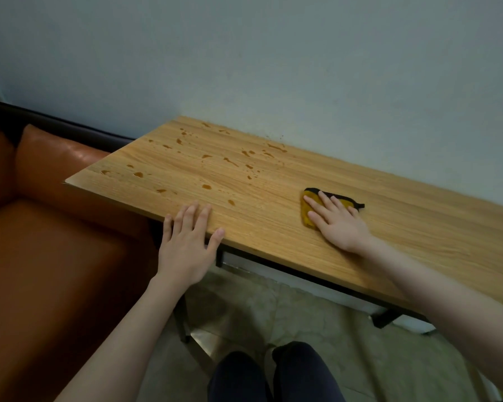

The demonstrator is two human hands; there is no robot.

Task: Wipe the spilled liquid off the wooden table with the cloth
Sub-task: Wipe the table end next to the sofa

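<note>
Head view: left hand (pixel 186 242) lies flat, fingers spread, on the worktop (pixel 273 227) near edge; right hand (pixel 336 223) presses open-palmed on the yellow cloth (pixel 308 211), well right of the spilled drops (pixel 206 186).

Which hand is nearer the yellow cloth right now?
Right. The right hand lies flat on the yellow cloth; the left hand rests on the table's near edge, well apart from it.

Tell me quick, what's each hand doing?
Left hand: open, flat on the table edge, holding nothing.
Right hand: open, pressed flat on the yellow cloth.
</note>
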